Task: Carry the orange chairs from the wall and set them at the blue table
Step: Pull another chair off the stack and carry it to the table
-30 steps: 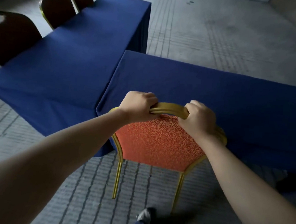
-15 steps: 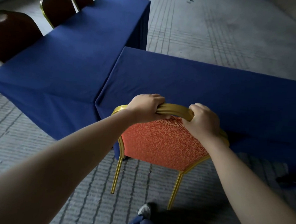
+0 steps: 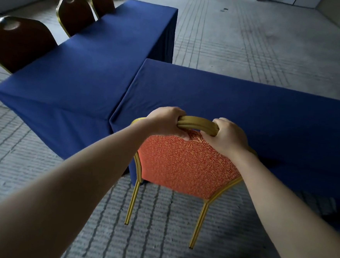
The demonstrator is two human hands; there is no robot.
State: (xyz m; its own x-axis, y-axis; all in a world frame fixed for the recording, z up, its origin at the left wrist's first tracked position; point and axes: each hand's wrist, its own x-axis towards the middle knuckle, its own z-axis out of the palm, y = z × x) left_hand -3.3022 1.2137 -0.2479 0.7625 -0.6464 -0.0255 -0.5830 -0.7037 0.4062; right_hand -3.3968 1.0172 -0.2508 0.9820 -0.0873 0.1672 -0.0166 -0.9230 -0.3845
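The orange chair (image 3: 184,166) stands at the near side of the blue table (image 3: 237,105), its seat tucked under the cloth. The left hand (image 3: 165,121) and right hand (image 3: 227,136) are both wrapped tight round the gold top rail. That rigid metal frame looks the soundest hold; the chair seems fairly light, and the padded back would give under pressure.

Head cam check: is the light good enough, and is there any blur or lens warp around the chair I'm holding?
Head view: dim and flat, no glare; orange chair and both hands sharp; chairs at far left sunk in shadow; wide-angle warp bends table edges and stretches forearms.
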